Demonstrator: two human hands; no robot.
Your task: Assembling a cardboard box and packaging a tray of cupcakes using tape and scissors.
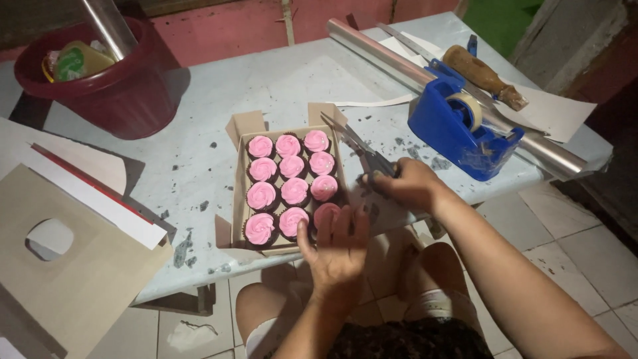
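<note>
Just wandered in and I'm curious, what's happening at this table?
A person sits at a worn table with an open cardboard box of pink-frosted cupcakes. The left hand rests at the box's near corner, and the right hand holds scissors beside it. A blue tape dispenser stands nearby.

Matt cardboard box [240, 199], glossy plastic tape dispenser [444, 129]

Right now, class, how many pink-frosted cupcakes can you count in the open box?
12 cupcakes, in four rows of three inside the cardboard box. The near-right one sits partly behind the left hand; nothing more seems hidden.
</note>
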